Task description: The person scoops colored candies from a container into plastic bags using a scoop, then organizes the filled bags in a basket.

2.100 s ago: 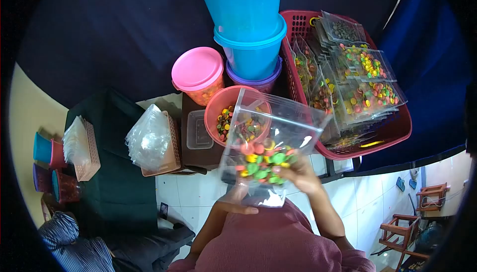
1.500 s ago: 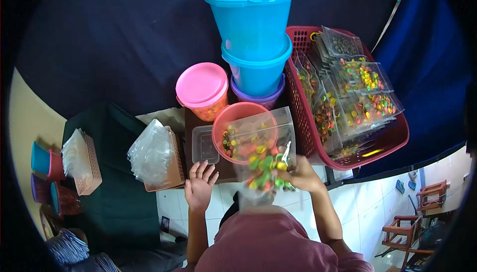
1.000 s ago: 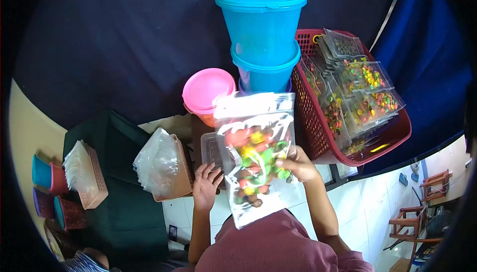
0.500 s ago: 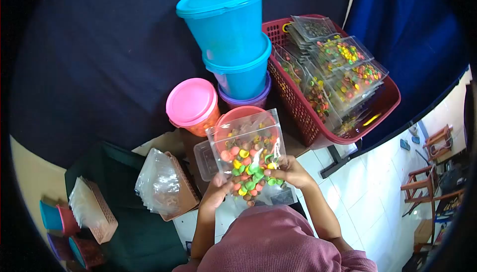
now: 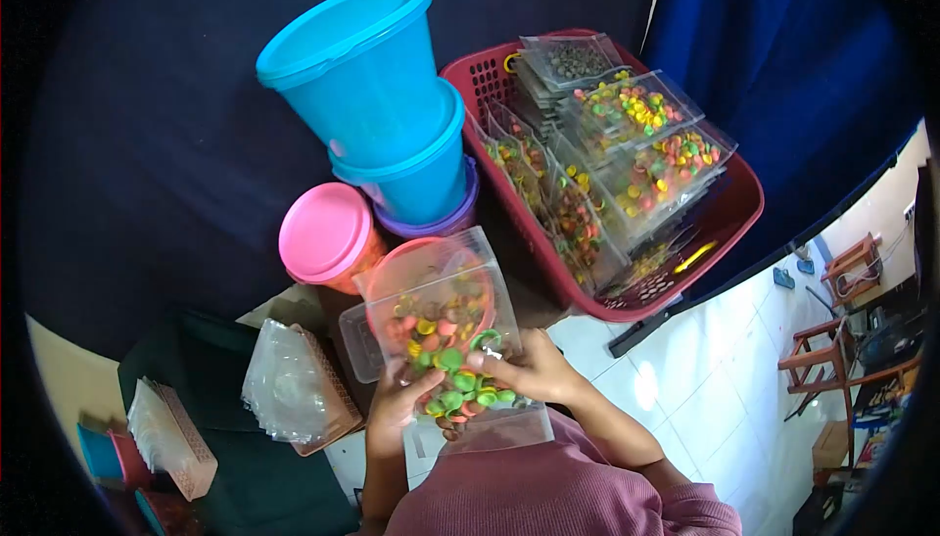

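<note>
A clear plastic bag [image 5: 438,335] of small round pieces in green, yellow, coral and brown is between my two hands, tilted in front of my chest. My left hand [image 5: 396,404] grips its lower left side, with the thumb on the front. On the right side, my right hand [image 5: 537,370] pinches the bag, its thumb pressed over the pieces and its other fingers mostly hidden. Behind the bag shows the coral rim of a round tub [image 5: 399,250]. A clear plastic container [image 5: 358,345] lies just left of the bag, partly covered.
Blue lidded tubs [image 5: 362,76] are stacked behind, beside a pink-lidded tub [image 5: 323,233]. A maroon basket [image 5: 534,228] at right holds several filled bags [image 5: 641,105]. Flat clear bags [image 5: 289,384] fill a brown basket [image 5: 338,404] at left. Tiled floor [image 5: 676,370] shows at right.
My right hand has moved inward over the bag, its thumb now pressing on the pieces. The bag's lower edge now shows below my hands. The whole view has shifted somewhat.
</note>
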`<state>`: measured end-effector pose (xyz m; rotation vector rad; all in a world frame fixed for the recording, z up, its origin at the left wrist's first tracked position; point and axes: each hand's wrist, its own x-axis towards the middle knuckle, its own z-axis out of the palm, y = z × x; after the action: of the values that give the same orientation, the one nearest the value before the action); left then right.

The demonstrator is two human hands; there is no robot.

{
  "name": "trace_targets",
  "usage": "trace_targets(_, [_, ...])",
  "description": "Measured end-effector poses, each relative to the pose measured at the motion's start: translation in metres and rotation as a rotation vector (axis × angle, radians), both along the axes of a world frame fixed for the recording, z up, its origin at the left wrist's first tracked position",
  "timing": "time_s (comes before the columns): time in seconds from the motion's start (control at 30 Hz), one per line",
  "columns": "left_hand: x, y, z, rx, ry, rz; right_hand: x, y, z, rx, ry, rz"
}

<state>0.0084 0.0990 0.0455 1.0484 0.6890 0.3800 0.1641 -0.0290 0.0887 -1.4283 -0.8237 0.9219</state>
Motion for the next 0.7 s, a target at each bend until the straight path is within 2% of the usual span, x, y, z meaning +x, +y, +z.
trace_targets(0.03, [0.015,0.0,0.018,-0.044,-0.132,-0.111,0.011,-0.003,0.002,0.111,-0.06,0.044])
trace_targets(0.07, [0.022,-0.006,0.026,-0.045,-0.133,-0.103,0.022,-0.007,0.006,0.223,-0.114,0.09])
trace_targets(0.1, [0.031,-0.011,0.031,-0.003,-0.165,-0.064,0.038,-0.016,0.019,0.13,-0.259,0.2])
trace_targets(0.13, [0.039,-0.013,0.034,0.04,-0.194,-0.028,0.047,-0.022,0.027,0.099,-0.158,0.207])
trace_targets(0.2, [0.055,-0.017,0.031,0.069,-0.231,-0.081,0.074,-0.035,0.044,0.158,-0.229,0.121])
trace_targets(0.23, [0.073,-0.024,0.043,0.014,-0.346,-0.081,0.092,-0.041,0.044,0.178,-0.268,0.064])
trace_targets(0.27, [0.087,-0.028,0.05,-0.04,-0.461,-0.078,0.114,-0.051,0.055,0.132,-0.421,0.002])
trace_targets(0.33, [0.102,-0.032,0.048,0.011,-0.441,-0.059,0.145,-0.064,0.063,0.281,-0.417,-0.342])
trace_targets(0.37, [0.11,-0.036,0.045,0.033,-0.413,-0.026,0.154,-0.065,0.079,0.325,-0.184,-0.503])
trace_targets(0.4, [0.117,-0.039,0.041,0.054,-0.386,0.006,0.171,-0.066,0.09,0.284,-0.294,-0.596])
trace_targets(0.47, [0.128,-0.049,0.033,0.119,-0.336,0.038,0.198,-0.068,0.097,0.319,-0.371,-0.564])
trace_targets(0.53, [0.139,-0.063,0.028,0.232,-0.27,0.081,0.224,-0.079,0.096,-0.017,-0.867,-0.331])
trace_targets(0.57, [0.143,-0.069,0.024,0.302,-0.333,0.076,0.231,-0.072,0.1,0.017,-0.921,-0.154])
trace_targets(0.6, [0.147,-0.075,0.02,0.379,-0.394,0.071,0.228,-0.066,0.108,-0.165,-0.918,-0.037])
trace_targets(0.63, [0.152,-0.08,0.018,0.474,-0.422,0.061,0.23,-0.058,0.106,-0.197,-0.963,0.097])
trace_targets(0.67, [0.157,-0.084,0.02,0.62,-0.363,0.011,0.233,-0.049,0.1,-0.228,-1.007,0.227])
trace_targets(0.7, [0.161,-0.086,0.021,0.76,-0.263,-0.04,0.236,-0.04,0.09,-0.22,-1.009,0.244])
